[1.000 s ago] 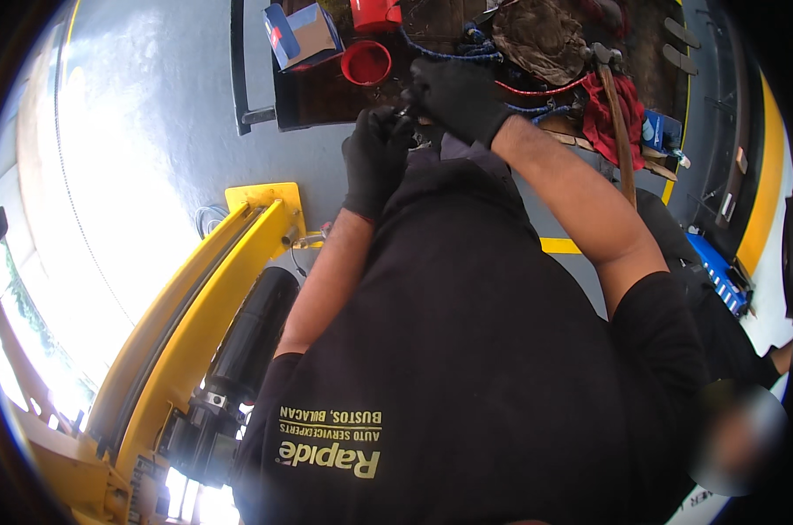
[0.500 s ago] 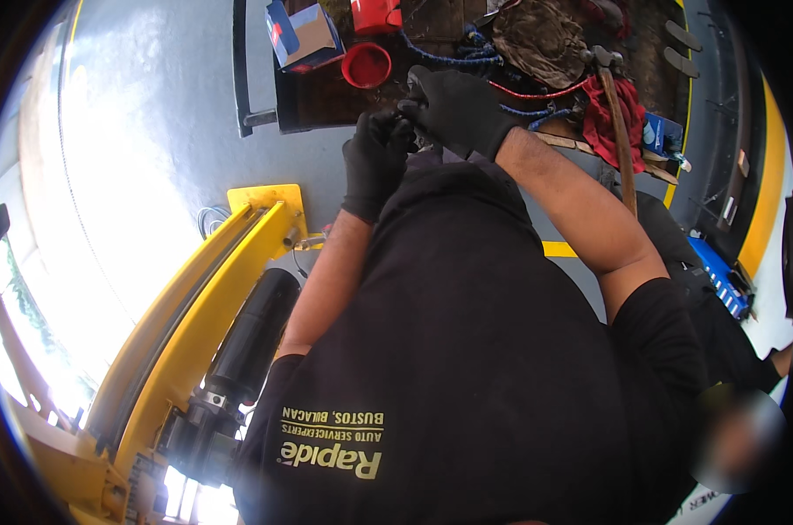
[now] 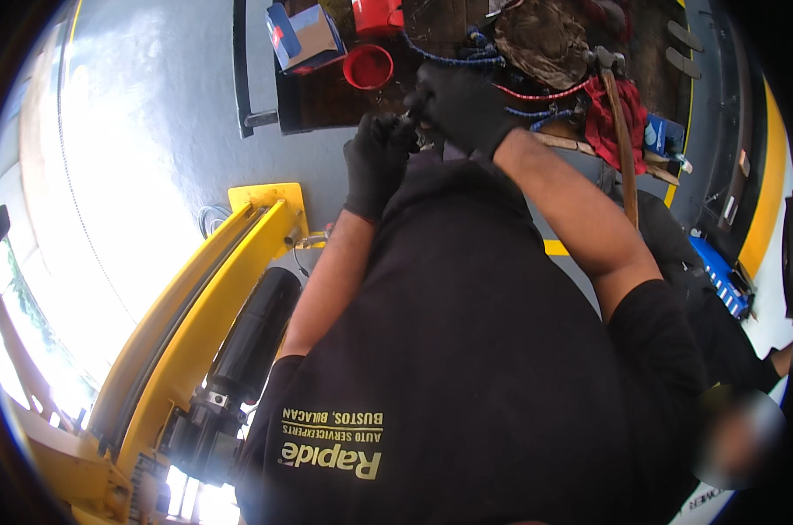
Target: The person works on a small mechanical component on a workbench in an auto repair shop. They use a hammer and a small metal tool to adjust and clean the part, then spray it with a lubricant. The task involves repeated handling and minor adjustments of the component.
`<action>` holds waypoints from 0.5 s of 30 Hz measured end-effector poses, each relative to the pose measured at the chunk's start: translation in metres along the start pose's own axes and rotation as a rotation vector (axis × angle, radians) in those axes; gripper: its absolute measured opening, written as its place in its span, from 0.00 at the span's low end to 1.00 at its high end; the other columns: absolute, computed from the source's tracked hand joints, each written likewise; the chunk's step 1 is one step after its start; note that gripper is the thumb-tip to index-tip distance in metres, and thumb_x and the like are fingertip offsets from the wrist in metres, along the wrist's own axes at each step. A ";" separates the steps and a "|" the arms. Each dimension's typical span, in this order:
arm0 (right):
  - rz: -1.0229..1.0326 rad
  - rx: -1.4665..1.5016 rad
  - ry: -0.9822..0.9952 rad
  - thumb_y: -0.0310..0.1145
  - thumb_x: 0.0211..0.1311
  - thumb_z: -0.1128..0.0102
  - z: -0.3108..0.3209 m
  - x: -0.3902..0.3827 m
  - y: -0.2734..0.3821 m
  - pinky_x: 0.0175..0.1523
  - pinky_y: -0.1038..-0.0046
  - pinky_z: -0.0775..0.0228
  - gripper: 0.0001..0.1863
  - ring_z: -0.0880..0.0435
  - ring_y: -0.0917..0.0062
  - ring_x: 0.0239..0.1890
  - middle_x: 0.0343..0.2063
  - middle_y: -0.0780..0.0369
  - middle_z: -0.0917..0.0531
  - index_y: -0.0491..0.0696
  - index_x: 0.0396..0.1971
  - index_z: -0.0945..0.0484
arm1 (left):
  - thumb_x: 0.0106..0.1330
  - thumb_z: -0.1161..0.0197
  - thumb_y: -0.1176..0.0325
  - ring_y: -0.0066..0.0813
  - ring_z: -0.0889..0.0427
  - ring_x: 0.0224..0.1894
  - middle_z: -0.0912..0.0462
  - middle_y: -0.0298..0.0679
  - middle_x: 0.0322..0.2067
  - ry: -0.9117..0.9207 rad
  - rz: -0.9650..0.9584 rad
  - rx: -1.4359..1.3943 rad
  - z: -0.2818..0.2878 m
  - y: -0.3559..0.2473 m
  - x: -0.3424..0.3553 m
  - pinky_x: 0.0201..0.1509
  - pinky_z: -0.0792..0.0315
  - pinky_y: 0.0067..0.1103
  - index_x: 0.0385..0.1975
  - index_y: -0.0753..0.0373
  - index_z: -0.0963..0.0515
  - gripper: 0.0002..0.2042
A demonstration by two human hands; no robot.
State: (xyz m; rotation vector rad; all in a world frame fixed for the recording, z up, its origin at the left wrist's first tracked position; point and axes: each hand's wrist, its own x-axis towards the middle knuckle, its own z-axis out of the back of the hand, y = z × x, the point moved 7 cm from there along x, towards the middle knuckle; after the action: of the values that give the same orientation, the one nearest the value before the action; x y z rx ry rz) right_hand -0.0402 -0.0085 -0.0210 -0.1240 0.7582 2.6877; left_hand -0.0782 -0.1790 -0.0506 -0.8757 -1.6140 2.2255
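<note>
a red cup sits on the bench; rightward, the left hand and right hand, both curled closed, seem to pinch a small dark part between them; work on it looks unfinished, the remainder unclear.

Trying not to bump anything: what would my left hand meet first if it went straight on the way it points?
Most likely your gloved right hand, just ahead of the left hand, though depth between them is hard to judge.
</note>
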 end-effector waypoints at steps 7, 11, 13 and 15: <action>-0.030 0.008 0.050 0.52 0.72 0.35 -0.006 0.009 -0.017 0.49 0.54 0.18 0.24 0.09 0.57 0.46 0.41 0.56 0.09 0.54 0.60 0.18 | 0.77 0.31 0.70 0.24 0.12 0.30 0.11 0.41 0.31 0.006 0.028 -0.035 -0.001 0.014 0.000 0.33 0.21 0.21 0.44 0.68 0.22 0.09; 0.022 -0.020 -0.050 0.54 0.72 0.36 -0.011 0.011 -0.024 0.50 0.54 0.18 0.26 0.09 0.57 0.47 0.44 0.55 0.09 0.53 0.62 0.19 | 0.77 0.31 0.70 0.25 0.11 0.31 0.10 0.41 0.32 -0.008 -0.022 0.025 0.001 0.012 0.003 0.34 0.20 0.22 0.46 0.67 0.22 0.09; -0.023 -0.018 -0.033 0.54 0.72 0.36 -0.009 0.009 -0.027 0.50 0.54 0.18 0.26 0.09 0.57 0.47 0.44 0.55 0.09 0.53 0.62 0.19 | 0.75 0.30 0.68 0.29 0.09 0.32 0.09 0.42 0.32 -0.022 -0.059 0.097 0.001 0.009 0.000 0.36 0.18 0.24 0.46 0.66 0.21 0.10; -0.056 -0.003 -0.009 0.54 0.72 0.36 -0.002 0.011 -0.025 0.49 0.53 0.18 0.25 0.09 0.56 0.46 0.43 0.54 0.09 0.53 0.60 0.18 | 0.73 0.26 0.64 0.36 0.06 0.34 0.08 0.44 0.33 -0.032 -0.107 0.176 0.002 0.002 -0.003 0.37 0.17 0.29 0.46 0.62 0.19 0.12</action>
State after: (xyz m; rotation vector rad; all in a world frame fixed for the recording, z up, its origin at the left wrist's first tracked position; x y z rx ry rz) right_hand -0.0417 0.0134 -0.0364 -0.1325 0.7372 2.6350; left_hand -0.0772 -0.1831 -0.0514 -0.6939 -1.4162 2.2758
